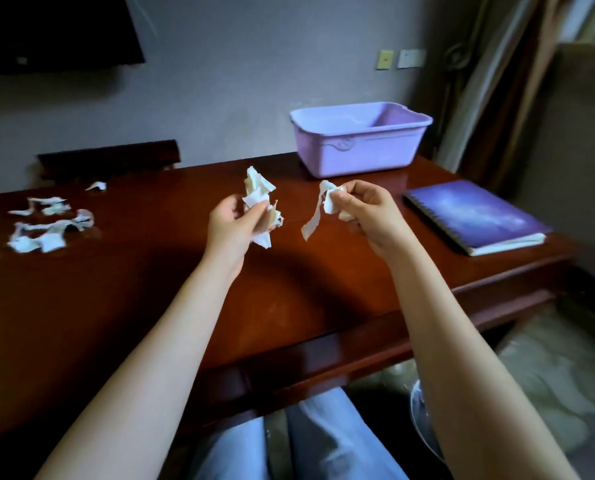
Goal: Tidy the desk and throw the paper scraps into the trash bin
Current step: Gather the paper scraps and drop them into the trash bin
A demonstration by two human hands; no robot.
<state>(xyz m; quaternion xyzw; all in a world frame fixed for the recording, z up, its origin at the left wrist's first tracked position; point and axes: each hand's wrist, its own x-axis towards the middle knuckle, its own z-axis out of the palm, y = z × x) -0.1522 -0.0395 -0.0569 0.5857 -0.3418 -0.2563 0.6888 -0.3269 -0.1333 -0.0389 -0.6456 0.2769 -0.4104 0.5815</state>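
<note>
Watching the head cam feed here, the dark red wooden desk (133, 299) is taking up most of my view. The left forearm (175, 341) and right forearm (452, 323) are reaching out over it from the bottom corners and angling in toward the middle. Both hands are hovering above the wood, a little apart from each other.

A lilac tub (358, 150) is sitting at the far right of the desk, back by the wall. A purple spiral notebook (473, 216) is lying flat in front of it near the right edge. Over on the far left, a bunch of loose paper scraps (43, 226) is lying scattered on the desktop, well apart from the hands.

The left hand (233, 223) is curling its fingers round a crumpled wad of scraps (258, 190), with white bits poking out above and below the grip. The right hand (365, 213) is pinching a smaller clump (330, 202) between thumb and curled fingertips. One long strip is dangling from it, and I can't tell whether its end is touching the wood.
</note>
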